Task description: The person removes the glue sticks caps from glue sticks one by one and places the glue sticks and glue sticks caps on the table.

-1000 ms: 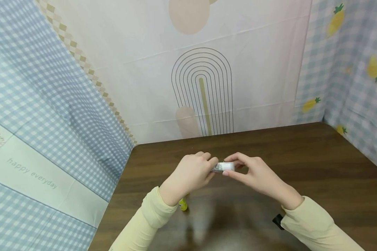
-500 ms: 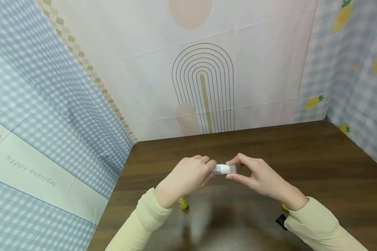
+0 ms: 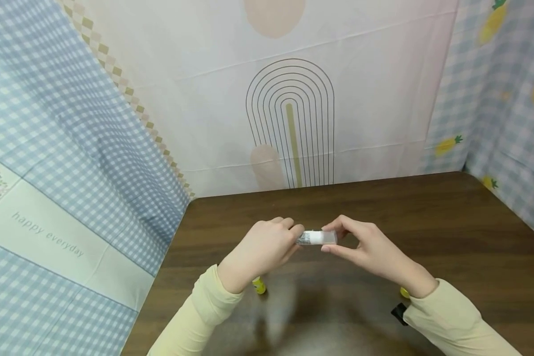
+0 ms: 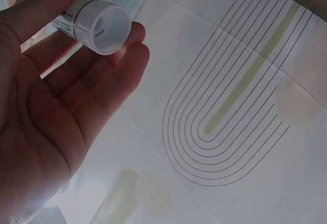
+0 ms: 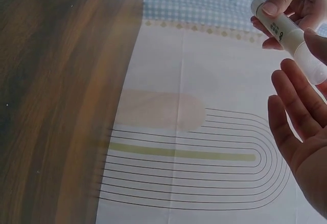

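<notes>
Over the table, both hands hold a white glue stick (image 3: pixel 306 238) lying roughly level between them. My left hand (image 3: pixel 267 247) grips its printed body; in the left wrist view the hollow round base (image 4: pixel 111 29) faces the camera. At the other end my right hand (image 3: pixel 367 247) pinches the translucent cap (image 3: pixel 330 238) between thumb and fingers. The right wrist view has the left thumb (image 5: pixel 280 1) along the glue stick's barrel and the right hand's other fingers (image 5: pixel 294 101) spread below the cap.
A yellow glue stick (image 3: pixel 259 285) is on the brown wooden table (image 3: pixel 360 202), partly behind the left wrist. By the right sleeve are a small black object (image 3: pixel 399 314) and a bit of something yellow (image 3: pixel 404 292). Patterned cloths (image 3: pixel 196 99) hang around the table.
My right hand has shifted slightly to the right along with the cap, and more of the translucent cap shows between the hands. The left hand keeps its grip on the glue stick.
</notes>
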Demonstrator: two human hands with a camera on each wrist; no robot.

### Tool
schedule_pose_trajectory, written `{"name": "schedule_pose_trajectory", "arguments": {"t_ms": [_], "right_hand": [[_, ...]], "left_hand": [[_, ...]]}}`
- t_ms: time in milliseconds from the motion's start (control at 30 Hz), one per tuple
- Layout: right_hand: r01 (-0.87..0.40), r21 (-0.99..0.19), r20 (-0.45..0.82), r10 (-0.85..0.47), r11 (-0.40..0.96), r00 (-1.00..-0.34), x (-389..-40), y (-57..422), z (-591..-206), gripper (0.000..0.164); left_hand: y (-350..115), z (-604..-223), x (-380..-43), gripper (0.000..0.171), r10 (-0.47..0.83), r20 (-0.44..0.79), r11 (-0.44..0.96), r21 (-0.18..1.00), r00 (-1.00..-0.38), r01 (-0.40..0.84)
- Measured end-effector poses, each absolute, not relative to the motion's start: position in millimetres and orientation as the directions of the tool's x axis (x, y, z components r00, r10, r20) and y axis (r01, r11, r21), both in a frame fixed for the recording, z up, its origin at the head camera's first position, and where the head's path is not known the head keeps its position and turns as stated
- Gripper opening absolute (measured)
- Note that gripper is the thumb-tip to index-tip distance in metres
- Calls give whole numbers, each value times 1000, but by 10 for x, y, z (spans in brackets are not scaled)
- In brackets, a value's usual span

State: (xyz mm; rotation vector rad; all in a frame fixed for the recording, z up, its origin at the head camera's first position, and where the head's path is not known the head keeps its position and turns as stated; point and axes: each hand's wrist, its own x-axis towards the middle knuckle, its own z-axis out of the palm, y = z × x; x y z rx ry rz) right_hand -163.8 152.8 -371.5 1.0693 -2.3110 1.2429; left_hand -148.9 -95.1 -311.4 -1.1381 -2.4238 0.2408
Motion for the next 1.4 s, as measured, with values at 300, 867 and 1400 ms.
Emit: {"name": "schedule_pose_trajectory", "arguments": {"t_ms": [300,867,1400], "right_hand": [[-747,-541,596,-451,387,-665,-1591,1635,-3701,36],[-599,-549,564,-270,583,-780,-1458,2123,-3612,39],[-537,-520,557,-213,664,-803,-1489,2312,-3664,36]], "left_hand": [[-1014,-3099,-1487,24,754,355,653,-314,-552,690],[-1421,-3141,-1560,26,697,461,644,-66,-549,762],[-1593,-3175,-1552,22,660,447,641,84,-604,763]]}}
